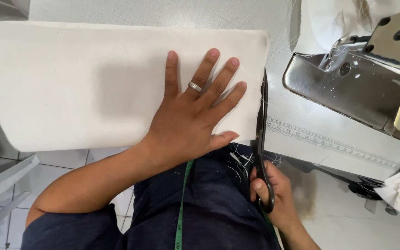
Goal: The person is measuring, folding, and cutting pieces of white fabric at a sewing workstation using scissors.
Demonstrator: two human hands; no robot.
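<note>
The left hand [186, 120] lay spread flat on the cream cloth [84, 83]; the right hand [274, 194] gripped black scissors [261, 134] just beside its fingertips, best kept clear and pressing firmly.

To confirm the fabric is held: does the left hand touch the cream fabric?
Touching. The head view shows the left hand lying flat, fingers spread, pressed on the cream fabric.

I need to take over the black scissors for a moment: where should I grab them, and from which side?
Take the scissors by the black loop handles at the near end, where the right hand already has its grip, coming in from the person's side. The blades point away along the right edge of the cream fabric, which the left hand presses flat, so the far end is sharp and hemmed in by the sewing machine.
</note>
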